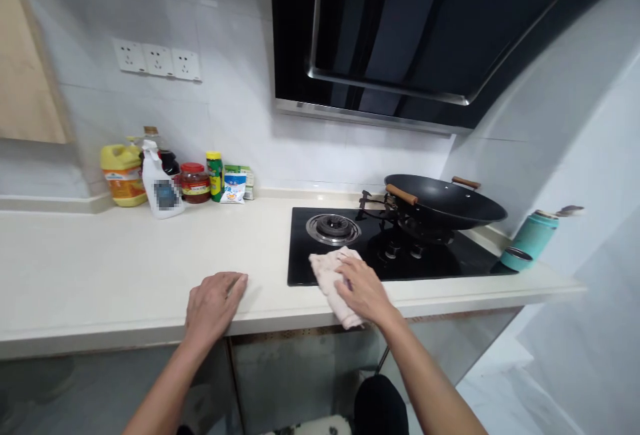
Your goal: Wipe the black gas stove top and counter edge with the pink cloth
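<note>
My right hand (364, 288) is on a pale pink cloth (327, 268), its fingers bent over the fabric and pressing it down. The cloth lies across the front edge of the black glass gas stove (304, 265), and its lower end hangs over the counter's edge. Just behind it is the left burner (333, 227), with no pan on it. My left hand (214, 303) rests on the white countertop (125, 262) near the front edge, left of the stove. It holds nothing; its fingers are loosely bent and partly hidden, with the thumb apart.
A black wok (450, 205) with wooden handles sits on the right burner. A loose pan support (373, 202) leans beside it. At the right end lies a teal container (537, 238). Several bottles, a red-lidded jar (195, 183) and packets line the back wall. A range hood (380, 35) overhangs the stove.
</note>
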Tool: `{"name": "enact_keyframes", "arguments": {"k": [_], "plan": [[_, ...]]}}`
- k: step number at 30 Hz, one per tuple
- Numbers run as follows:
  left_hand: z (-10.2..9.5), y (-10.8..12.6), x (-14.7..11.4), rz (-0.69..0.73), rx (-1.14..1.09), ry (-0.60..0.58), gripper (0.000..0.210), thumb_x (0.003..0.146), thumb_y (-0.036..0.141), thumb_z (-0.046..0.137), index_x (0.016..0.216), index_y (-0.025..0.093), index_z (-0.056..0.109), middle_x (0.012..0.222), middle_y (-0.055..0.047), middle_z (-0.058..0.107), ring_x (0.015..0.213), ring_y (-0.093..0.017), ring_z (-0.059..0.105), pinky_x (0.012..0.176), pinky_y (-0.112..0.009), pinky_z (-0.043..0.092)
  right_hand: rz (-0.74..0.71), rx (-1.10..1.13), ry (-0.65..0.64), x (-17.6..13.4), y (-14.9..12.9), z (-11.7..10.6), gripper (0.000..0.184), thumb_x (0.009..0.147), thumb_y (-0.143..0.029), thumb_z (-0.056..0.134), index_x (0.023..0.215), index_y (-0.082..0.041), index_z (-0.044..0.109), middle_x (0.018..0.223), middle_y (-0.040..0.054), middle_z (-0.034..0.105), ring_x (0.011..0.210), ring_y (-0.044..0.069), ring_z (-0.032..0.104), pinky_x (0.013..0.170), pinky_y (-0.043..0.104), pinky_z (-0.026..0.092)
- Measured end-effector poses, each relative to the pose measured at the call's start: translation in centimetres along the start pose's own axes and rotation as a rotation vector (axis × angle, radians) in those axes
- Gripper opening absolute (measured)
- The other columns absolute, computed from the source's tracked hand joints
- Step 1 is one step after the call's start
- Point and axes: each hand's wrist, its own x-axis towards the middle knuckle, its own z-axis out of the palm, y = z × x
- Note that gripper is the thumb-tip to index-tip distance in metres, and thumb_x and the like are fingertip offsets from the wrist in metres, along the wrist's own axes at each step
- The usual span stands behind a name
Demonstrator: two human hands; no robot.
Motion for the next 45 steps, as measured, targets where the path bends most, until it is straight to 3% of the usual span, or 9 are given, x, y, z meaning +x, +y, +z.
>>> {"name": "enact_keyframes", "arguments": {"k": [5, 10, 14, 17, 21, 28, 36, 41, 45], "plan": [[0.1, 0.3, 0.1, 0.007, 0.020, -0.001, 0.050, 0.098, 0.054, 0.035, 0.106, 0.025, 0.075, 0.116, -0.007, 0.076, 0.115, -0.032, 0.062, 0.094, -0.042, 0.042, 0.116, -0.138, 0.165, -5.1, 8.3, -2.3, 0.023, 0.094, -0.038, 0.049, 0.097, -0.022, 0.066, 0.106, 0.0102, 0.065, 0.104, 0.025, 0.055, 0.096, 0.037, 0.043], [-0.1, 0.8, 0.0, -0.022, 0.016, -0.030, 0.051, 0.097, 0.054, 0.035, 0.108, 0.025, 0.075, 0.120, -0.007, 0.075, 0.118, -0.032, 0.060, 0.095, -0.041, 0.041, 0.379, -0.287, 0.275, -9.6, 17.0, -5.1, 0.034, 0.097, -0.041, 0.044, 0.117, -0.022, 0.064, 0.104, 0.0083, 0.067, 0.093, 0.023, 0.059, 0.081, 0.034, 0.045], [-0.5, 1.2, -0.1, -0.038, 0.021, -0.055, 0.052, 0.098, 0.053, 0.034, 0.109, 0.022, 0.074, 0.122, -0.008, 0.074, 0.119, -0.032, 0.060, 0.095, -0.042, 0.040, 0.253, -0.624, 0.099, -11.3, 23.1, -7.8, 0.029, 0.094, -0.026, 0.050, 0.115, -0.024, 0.071, 0.111, 0.0109, 0.068, 0.101, 0.027, 0.057, 0.083, 0.037, 0.041], [-0.6, 1.4, -0.1, -0.031, 0.026, -0.055, 0.052, 0.098, 0.052, 0.034, 0.110, 0.021, 0.074, 0.122, -0.008, 0.074, 0.118, -0.033, 0.060, 0.095, -0.043, 0.040, 0.157, -0.789, -0.030, -11.2, 24.5, -9.1, 0.031, 0.093, -0.020, 0.052, 0.115, -0.026, 0.073, 0.115, 0.0117, 0.069, 0.098, 0.028, 0.057, 0.081, 0.037, 0.039], [-0.6, 1.7, 0.0, -0.026, 0.045, -0.047, 0.054, 0.098, 0.053, 0.033, 0.109, 0.021, 0.075, 0.119, -0.009, 0.075, 0.116, -0.034, 0.061, 0.095, -0.045, 0.041, 0.097, -0.665, -0.035, -9.3, 20.5, -8.3, 0.024, 0.098, -0.030, 0.051, 0.104, -0.026, 0.074, 0.101, 0.0098, 0.069, 0.095, 0.024, 0.056, 0.083, 0.034, 0.039], [-0.4, 1.9, -0.2, -0.010, 0.004, -0.012, 0.052, 0.098, 0.053, 0.035, 0.106, 0.021, 0.076, 0.117, -0.009, 0.075, 0.115, -0.034, 0.061, 0.097, -0.047, 0.041, 0.027, -0.405, 0.088, -3.7, 5.7, -2.3, 0.036, 0.102, -0.038, 0.044, 0.081, -0.021, 0.068, 0.091, 0.0065, 0.065, 0.091, 0.020, 0.056, 0.082, 0.031, 0.037], [0.4, 0.4, -0.3, 0.037, -0.170, 0.090, 0.047, 0.096, 0.053, 0.039, 0.103, 0.023, 0.074, 0.115, -0.007, 0.075, 0.114, -0.032, 0.062, 0.097, -0.048, 0.045, -0.129, -0.319, 0.098, 1.2, -9.3, 3.6, 0.034, 0.102, -0.039, 0.043, 0.089, -0.019, 0.067, 0.094, 0.0084, 0.064, 0.093, 0.023, 0.053, 0.079, 0.034, 0.037], [0.2, 0.9, -1.0, 0.125, -0.426, 0.267, 0.040, 0.096, 0.050, 0.044, 0.104, 0.021, 0.071, 0.111, -0.010, 0.071, 0.111, -0.027, 0.063, 0.102, -0.044, 0.048, -0.148, -0.146, -0.001, 2.6, -13.6, 4.6, 0.034, 0.102, -0.041, 0.041, 0.095, -0.019, 0.065, 0.102, 0.0106, 0.064, 0.101, 0.026, 0.053, 0.085, 0.038, 0.040], [0.1, 3.5, -2.7, 0.265, -0.423, 0.293, 0.035, 0.097, 0.043, 0.047, 0.117, 0.022, 0.067, 0.124, -0.012, 0.063, 0.121, -0.027, 0.058, 0.107, -0.046, 0.047, -0.070, 0.333, -0.032, 3.8, -14.0, 5.2, 0.028, 0.101, -0.040, 0.038, 0.101, -0.023, 0.060, 0.106, 0.0059, 0.065, 0.104, 0.023, 0.055, 0.093, 0.039, 0.041]]}}
